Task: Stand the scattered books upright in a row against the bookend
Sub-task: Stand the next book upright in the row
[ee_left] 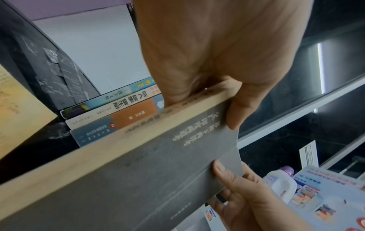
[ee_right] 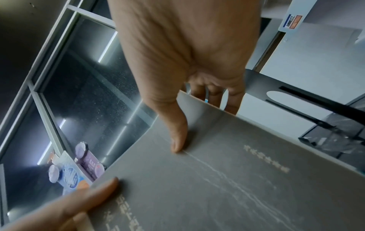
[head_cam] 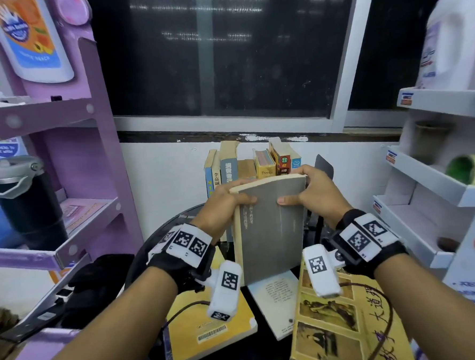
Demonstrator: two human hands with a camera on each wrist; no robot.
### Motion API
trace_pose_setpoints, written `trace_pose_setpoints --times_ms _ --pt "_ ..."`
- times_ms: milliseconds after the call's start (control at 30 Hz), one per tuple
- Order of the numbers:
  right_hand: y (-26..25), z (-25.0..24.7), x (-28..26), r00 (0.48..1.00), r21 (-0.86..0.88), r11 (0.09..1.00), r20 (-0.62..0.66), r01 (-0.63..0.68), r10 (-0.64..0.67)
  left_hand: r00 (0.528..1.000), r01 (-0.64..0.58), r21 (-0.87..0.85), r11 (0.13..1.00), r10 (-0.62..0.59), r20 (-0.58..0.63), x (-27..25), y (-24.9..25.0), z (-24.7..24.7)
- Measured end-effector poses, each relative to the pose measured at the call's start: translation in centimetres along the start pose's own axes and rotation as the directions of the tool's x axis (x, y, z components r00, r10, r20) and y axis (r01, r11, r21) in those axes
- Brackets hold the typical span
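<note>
I hold a grey paperback (head_cam: 270,228) upright in both hands above the black table. My left hand (head_cam: 229,198) grips its left top corner, thumb on the cover (ee_left: 233,112). My right hand (head_cam: 306,195) grips the right top corner, thumb on the cover (ee_right: 177,134) and fingers behind. Just behind the paperback, several books (head_cam: 252,162) stand in a row, spines facing me (ee_left: 118,112). The dark bookend (head_cam: 324,164) rises at the row's right end (ee_right: 262,81). Lying flat below are a yellow book (head_cam: 209,329), a white book (head_cam: 280,299) and a tan illustrated book (head_cam: 340,326).
A purple display rack (head_cam: 84,150) with a black flask (head_cam: 23,204) stands close on the left. White shelves (head_cam: 439,184) with a detergent bottle (head_cam: 456,41) stand on the right. A dark window (head_cam: 223,55) and a white wall lie behind the row.
</note>
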State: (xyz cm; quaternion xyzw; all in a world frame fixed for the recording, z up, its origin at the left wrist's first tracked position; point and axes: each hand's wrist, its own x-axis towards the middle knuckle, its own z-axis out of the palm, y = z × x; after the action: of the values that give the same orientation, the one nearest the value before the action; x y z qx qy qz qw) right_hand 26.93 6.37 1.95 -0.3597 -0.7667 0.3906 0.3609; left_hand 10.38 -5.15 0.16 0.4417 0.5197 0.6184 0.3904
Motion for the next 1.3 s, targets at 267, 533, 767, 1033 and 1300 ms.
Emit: trace_pose_setpoints --times_ms 267,533,767,1033,1300 --pt "1.4 0.7 -0.4 0.986 -0.125 0.992 -0.162 0.024 -0.045 1.0 0.015 0.106 0.994 -0.015 0.0 0.7 -0.2 0.8" --pt "1.6 2.5 -1.3 0.959 -0.308 0.943 -0.201 0.13 -0.198 0.999 0.04 0.124 0.992 -0.044 0.029 0.3 0.1 0.6" --pt "0.5 1.8 -2.3 0.986 -0.206 0.966 0.1 0.154 -0.135 0.997 0.061 -0.037 0.997 -0.059 0.054 -0.4 0.3 -0.2" --pt "-1.3 1.1 -4.1 0.965 -0.112 0.986 0.245 0.124 -0.093 0.986 0.046 0.015 0.999 -0.048 0.159 -0.4 0.2 -0.5" --pt "-2.3 0.9 -4.8 0.968 -0.224 0.96 0.225 0.166 -0.114 0.99 0.026 0.112 0.993 -0.041 0.134 1.6 0.0 0.0"
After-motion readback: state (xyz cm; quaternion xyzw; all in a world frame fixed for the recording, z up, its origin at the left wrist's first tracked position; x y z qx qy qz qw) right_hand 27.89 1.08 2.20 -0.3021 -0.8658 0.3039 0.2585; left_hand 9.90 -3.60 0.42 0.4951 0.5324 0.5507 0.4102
